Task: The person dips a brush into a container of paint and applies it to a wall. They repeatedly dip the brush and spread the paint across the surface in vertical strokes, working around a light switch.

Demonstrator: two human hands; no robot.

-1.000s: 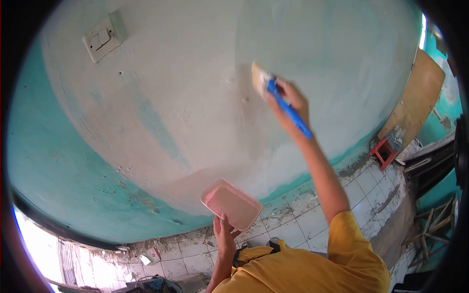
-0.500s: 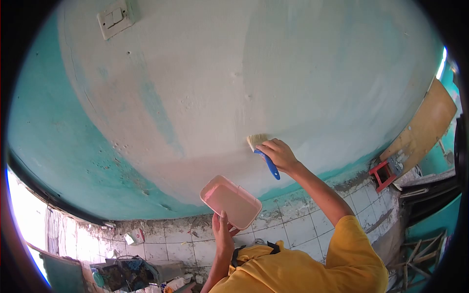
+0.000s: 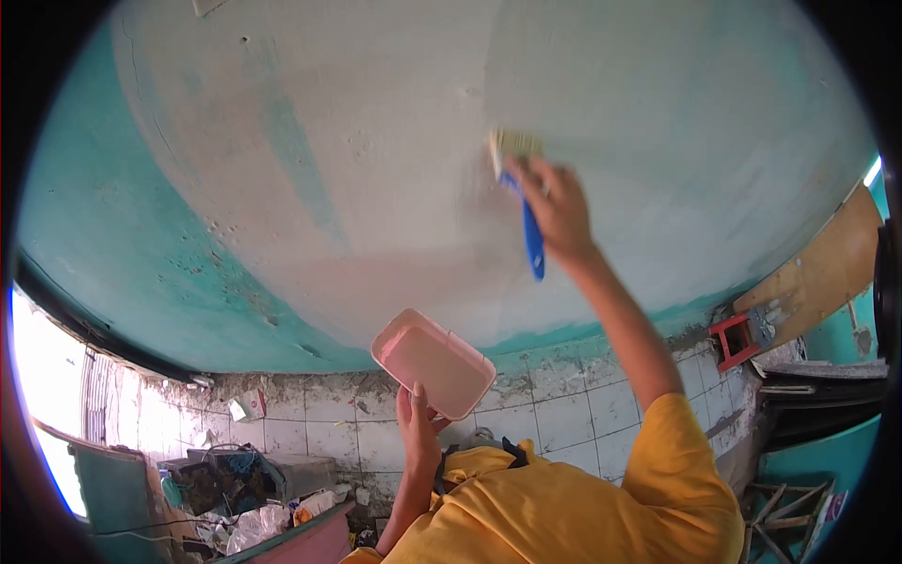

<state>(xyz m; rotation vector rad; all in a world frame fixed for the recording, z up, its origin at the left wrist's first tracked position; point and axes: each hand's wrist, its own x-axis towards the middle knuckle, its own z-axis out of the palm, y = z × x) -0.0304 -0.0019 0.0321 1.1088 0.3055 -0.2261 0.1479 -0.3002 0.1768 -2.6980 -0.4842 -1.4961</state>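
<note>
My right hand [image 3: 556, 202] grips a paintbrush [image 3: 534, 230] with a blue handle and pale bristles. Its bristles rest against the wall [image 3: 404, 169], which bears pale, pinkish-white paint over turquoise. Lower down, my left hand [image 3: 419, 423] holds a pink plastic container [image 3: 437, 367] by its near edge, thumb over the rim and fingers underneath. Pinkish paint lies inside the container, with a brighter pink smear along its left inner side. A turquoise band shows at the left and along the bottom of the wall.
White floor tiles [image 3: 564, 418] run along the wall's dirty base. A red stool [image 3: 735, 340] and a brown board [image 3: 813, 254] stand at the right. At lower left are a grey box of clutter [image 3: 244, 479] and plastic bags [image 3: 258, 526].
My right hand has moved the paintbrush up the wall. The view has tilted downward, so the light switch has nearly left the top edge. My left hand still holds the container.
</note>
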